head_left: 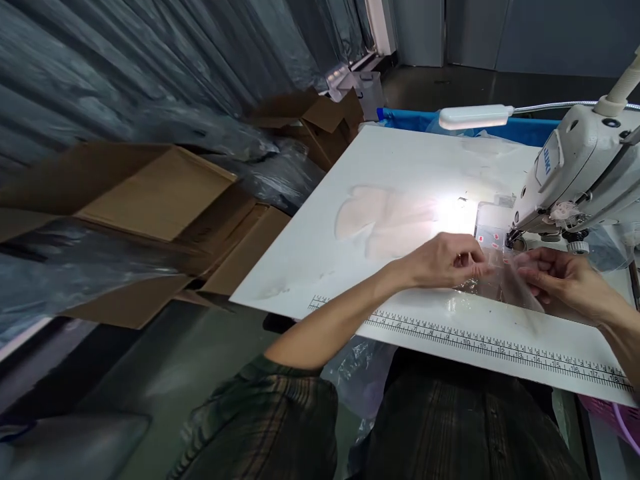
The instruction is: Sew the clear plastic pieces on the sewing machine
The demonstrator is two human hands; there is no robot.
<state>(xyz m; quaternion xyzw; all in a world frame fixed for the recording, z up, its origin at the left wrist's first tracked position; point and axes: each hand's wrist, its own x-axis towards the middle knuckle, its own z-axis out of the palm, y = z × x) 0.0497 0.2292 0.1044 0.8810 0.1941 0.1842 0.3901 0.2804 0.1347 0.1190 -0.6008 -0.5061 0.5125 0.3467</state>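
Note:
My left hand [450, 260] rests on the white sewing table [350, 220], fingers curled and pinched on a clear plastic piece [493, 287] in front of the needle. My right hand [560, 277] grips the same clear piece from the right, fingers bent around its edge. The white sewing machine [575, 173] stands just behind both hands, its presser foot [515, 241] a little beyond my fingertips. A printed ruler [500, 347] runs along the table's near edge.
A white lamp [475, 117] on a flexible neck shines on the table. Open cardboard boxes [150, 193] and plastic-wrapped bundles stand at the left. A blue bin [415, 120] sits behind the table and a pink basket [620, 420] at the lower right.

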